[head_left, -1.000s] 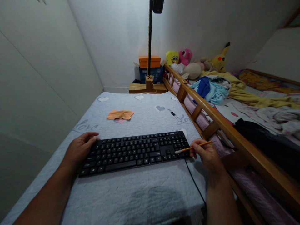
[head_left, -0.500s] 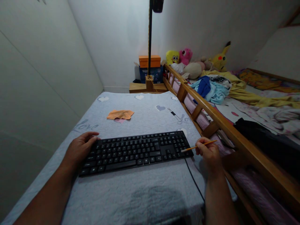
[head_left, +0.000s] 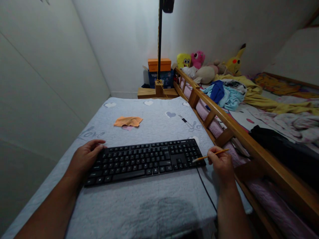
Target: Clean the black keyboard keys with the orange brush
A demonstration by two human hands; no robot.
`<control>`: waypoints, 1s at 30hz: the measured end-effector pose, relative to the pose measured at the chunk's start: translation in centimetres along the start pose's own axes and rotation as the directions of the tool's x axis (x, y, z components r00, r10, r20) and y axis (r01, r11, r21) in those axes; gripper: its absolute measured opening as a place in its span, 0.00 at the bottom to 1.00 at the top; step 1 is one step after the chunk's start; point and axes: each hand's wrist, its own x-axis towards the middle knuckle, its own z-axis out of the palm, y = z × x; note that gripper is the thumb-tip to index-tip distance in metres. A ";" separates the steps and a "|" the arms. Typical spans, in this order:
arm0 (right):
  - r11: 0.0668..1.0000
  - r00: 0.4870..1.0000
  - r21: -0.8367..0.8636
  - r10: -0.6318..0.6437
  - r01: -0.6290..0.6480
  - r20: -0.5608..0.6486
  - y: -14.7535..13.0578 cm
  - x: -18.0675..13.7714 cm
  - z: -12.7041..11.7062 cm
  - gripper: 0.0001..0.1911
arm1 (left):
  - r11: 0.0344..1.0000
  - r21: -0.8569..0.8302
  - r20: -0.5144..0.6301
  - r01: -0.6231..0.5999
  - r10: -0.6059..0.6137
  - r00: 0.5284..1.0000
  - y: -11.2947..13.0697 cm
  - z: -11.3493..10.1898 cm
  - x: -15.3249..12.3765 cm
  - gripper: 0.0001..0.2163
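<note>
- Pinching a thin brush (head_left: pixel 202 158) between thumb and fingertips of the right hand (head_left: pixel 221 161), just beside the right end of a black keyboard (head_left: pixel 147 159).
- Slanting leftward and down out of those fingertips, with pale bristles at the lower number keys; cannot tell whether touching.
- Resting the left hand (head_left: pixel 86 153) at the keyboard's left end, with thumb and forefinger slightly apart near the upper corner and other fingers partly hidden; cannot tell whether gripping.
- Lying flat between both hands on a pale blue cover (head_left: pixel 112 212), nearer than an orange cloth (head_left: pixel 128 121).
</note>
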 end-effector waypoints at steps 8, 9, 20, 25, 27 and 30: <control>0.991 0.992 0.134 -0.025 0.009 0.121 -0.5 -0.4 0.7 0.13 | 0.999 0.042 -0.008 -0.011 0.011 1.000 -0.4 0.0 0.2 0.22; 0.994 0.989 0.110 -0.019 0.003 0.145 -0.4 -0.4 0.9 0.13 | 0.999 0.041 -0.013 -0.007 0.008 1.000 -0.3 0.0 0.1 0.22; 0.997 0.994 0.054 -0.057 0.062 -0.088 0.2 -0.4 -0.1 0.12 | 1.000 0.024 -0.005 -0.010 0.010 1.000 -0.6 0.0 0.2 0.22; 0.983 0.996 0.176 -0.041 0.056 -0.085 0.0 -0.5 0.1 0.12 | 0.998 0.059 -0.005 -0.027 0.027 1.000 -0.5 0.0 0.3 0.22; 0.989 0.996 0.135 -0.047 0.058 -0.080 -0.1 -0.4 0.1 0.12 | 0.997 0.067 -0.011 -0.028 0.029 1.000 -0.3 -0.1 0.2 0.22; 0.996 0.994 0.070 -0.040 0.047 -0.101 -0.1 -0.5 0.2 0.12 | 0.997 0.069 -0.014 -0.019 0.020 1.000 0.1 -0.1 0.1 0.22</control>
